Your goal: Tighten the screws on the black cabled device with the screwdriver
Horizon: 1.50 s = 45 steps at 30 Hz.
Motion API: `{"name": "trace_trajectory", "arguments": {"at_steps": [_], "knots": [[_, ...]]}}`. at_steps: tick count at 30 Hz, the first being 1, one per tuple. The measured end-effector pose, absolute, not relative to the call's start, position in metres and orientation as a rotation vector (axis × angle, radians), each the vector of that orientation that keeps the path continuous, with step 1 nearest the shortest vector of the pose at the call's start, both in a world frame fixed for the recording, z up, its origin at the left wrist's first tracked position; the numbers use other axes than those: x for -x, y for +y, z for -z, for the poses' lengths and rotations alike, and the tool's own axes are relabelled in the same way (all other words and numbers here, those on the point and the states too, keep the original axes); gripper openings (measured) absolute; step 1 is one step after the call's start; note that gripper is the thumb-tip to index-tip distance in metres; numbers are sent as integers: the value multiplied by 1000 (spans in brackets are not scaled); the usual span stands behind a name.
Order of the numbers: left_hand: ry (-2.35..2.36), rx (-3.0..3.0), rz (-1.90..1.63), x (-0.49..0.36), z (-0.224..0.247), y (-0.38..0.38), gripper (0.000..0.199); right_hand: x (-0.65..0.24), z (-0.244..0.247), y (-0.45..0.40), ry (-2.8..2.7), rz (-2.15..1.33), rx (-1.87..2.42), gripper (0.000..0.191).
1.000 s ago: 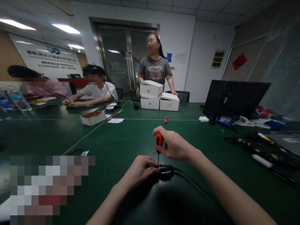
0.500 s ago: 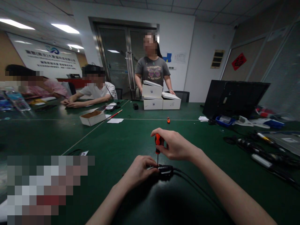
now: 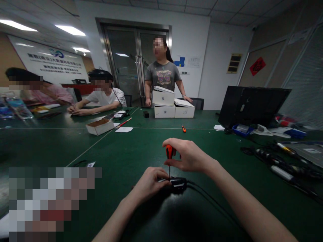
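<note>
My right hand (image 3: 188, 155) is closed round the orange and black handle of a screwdriver (image 3: 169, 152). The screwdriver stands upright, its thin shaft pointing down to the left end of a black device (image 3: 178, 183). My left hand (image 3: 150, 183) holds that end of the device, fingertips beside the shaft's tip. The tip itself is hidden by the fingers. A black cable (image 3: 202, 190) runs from the device's right end along the green table (image 3: 141, 148).
Stacked white boxes (image 3: 165, 112) stand at the far side before a standing person. A small orange screwdriver (image 3: 184, 128) lies mid-table. An open box (image 3: 99, 127) is at the left, a black monitor (image 3: 249, 106) and cables at the right. Two people sit at the far left.
The screwdriver handle and my right fingers have shifted slightly. The small orange screwdriver across the table has turned and moved a little right. The standing person's arms have moved.
</note>
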<state>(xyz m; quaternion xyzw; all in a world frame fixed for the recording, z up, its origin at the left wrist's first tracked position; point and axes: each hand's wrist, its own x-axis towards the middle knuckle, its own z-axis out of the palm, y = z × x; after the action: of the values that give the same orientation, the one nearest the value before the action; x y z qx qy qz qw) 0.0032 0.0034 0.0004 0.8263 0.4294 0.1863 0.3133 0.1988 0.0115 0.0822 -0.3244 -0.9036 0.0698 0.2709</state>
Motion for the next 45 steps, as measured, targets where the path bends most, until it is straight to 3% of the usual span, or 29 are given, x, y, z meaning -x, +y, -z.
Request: {"name": "trace_trajectory", "arguments": {"at_steps": [6, 14, 21, 28, 35, 42, 45], "knots": [[1115, -2183, -518, -3, -1, 2, 21, -198, -83, 10, -2429, -271, 872, 34], [1135, -2160, -490, -3, -1, 3, 21, -196, -84, 10, -2454, 1, 963, 27], [1135, -2168, -492, -2, -1, 3, 22, -201, -87, 8, -2435, -155, 934, 38], [1137, -2167, -499, -2, -1, 3, 22, -195, -82, 13, -2432, 91, 1013, 29], [1125, -2196, -497, -2, 1, 4, 23, -199, -85, 9, -2437, -161, 917, 36], [1117, -2180, -502, -2, 1, 4, 20, -196, -81, 14, -2438, 76, 1019, 29], [1124, -2179, -497, -2, 0, 4, 20, -199, -83, 12, -2449, -24, 938, 26]]}}
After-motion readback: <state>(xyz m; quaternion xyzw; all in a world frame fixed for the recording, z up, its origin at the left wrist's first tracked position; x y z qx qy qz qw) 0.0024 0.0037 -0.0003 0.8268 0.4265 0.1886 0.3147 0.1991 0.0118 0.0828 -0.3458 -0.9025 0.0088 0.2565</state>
